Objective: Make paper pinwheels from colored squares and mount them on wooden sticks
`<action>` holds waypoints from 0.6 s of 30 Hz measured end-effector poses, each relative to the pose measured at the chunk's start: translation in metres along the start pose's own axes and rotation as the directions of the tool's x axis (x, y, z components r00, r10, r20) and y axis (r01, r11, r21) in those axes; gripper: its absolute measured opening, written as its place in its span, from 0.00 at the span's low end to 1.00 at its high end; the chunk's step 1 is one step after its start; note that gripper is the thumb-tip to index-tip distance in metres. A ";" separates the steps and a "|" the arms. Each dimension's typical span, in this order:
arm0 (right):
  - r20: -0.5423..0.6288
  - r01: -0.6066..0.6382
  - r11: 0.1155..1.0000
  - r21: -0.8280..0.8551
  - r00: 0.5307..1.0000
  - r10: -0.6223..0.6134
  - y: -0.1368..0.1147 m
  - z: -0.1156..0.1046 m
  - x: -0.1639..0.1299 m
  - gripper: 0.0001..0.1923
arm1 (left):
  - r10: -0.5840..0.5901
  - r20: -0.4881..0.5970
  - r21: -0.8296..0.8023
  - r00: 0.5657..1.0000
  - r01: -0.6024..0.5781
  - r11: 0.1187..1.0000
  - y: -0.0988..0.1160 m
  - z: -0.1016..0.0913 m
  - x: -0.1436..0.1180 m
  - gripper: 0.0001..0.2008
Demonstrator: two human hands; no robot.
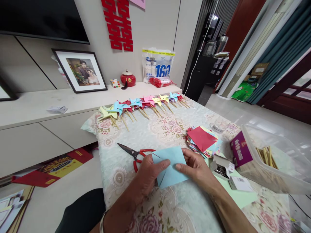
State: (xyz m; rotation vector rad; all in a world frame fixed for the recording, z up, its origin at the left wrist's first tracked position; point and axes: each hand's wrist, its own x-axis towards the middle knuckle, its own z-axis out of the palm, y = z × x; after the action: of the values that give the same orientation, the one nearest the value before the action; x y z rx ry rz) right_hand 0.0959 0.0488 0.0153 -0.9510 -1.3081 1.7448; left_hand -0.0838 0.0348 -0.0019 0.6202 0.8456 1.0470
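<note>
Both hands hold a square of light blue paper [172,174] above the flowered tablecloth, with slits running in from its corners. My left hand [151,171] grips its left side, thumb on top. My right hand [195,165] pinches its right side, thumb on top and fingers behind. Just left of the paper lie scissors [133,153] with red handles, blades pointing away to the left. A stack of coloured paper squares [202,138], a red one on top, rests beyond my right hand. Near my right wrist is a small open box [221,168] of dark metal pieces.
A row of paper pinwheels [136,103] on sticks lies along the table's far side. At right stands a clear plastic bin [269,161] with wooden sticks [267,157]. A white box [240,183] sits on pale green paper [243,196]. Behind runs a white cabinet [73,106].
</note>
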 end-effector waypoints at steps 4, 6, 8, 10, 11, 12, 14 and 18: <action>-0.001 -0.045 0.999 0.024 0.999 0.045 0.001 0.001 0.001 0.25 | -0.010 0.036 -0.016 0.999 0.010 1.000 0.001 0.001 -0.001 0.18; -0.008 -0.051 0.998 0.023 0.999 0.051 0.001 0.001 0.001 0.25 | -0.021 0.044 -0.023 0.999 0.022 0.999 0.001 0.001 -0.002 0.19; -0.013 -0.048 0.999 0.021 0.999 0.048 0.000 0.001 0.001 0.26 | -0.030 0.046 -0.024 0.999 0.031 0.999 0.001 0.002 -0.002 0.19; -0.019 -0.044 0.999 0.023 0.999 0.045 -0.001 0.001 0.001 0.26 | -0.027 0.047 -0.023 0.999 0.029 0.999 0.001 0.003 -0.003 0.20; -0.020 -0.043 0.999 0.027 0.999 0.043 -0.001 0.000 0.001 0.25 | -0.025 0.051 -0.023 0.998 0.026 0.999 0.001 0.003 -0.004 0.20; -0.020 -0.043 0.999 0.031 0.999 0.044 -0.001 0.000 0.001 0.25 | -0.024 0.060 -0.024 0.998 0.025 0.999 0.001 0.004 -0.004 0.20; -0.009 -0.045 0.998 0.049 0.999 0.045 -0.001 0.000 0.000 0.24 | -0.022 0.082 -0.022 0.996 0.024 0.999 0.002 0.005 -0.005 0.19; -0.002 -0.036 0.995 0.090 0.999 0.036 0.001 0.000 0.000 0.25 | -0.015 0.064 -0.022 0.998 0.016 1.000 0.002 0.008 -0.004 0.17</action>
State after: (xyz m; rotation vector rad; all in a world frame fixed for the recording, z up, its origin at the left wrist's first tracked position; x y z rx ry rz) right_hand 0.0962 0.0488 0.0145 -0.9312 -1.2064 1.8134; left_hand -0.0793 0.0314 0.0049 0.6243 0.7807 1.0158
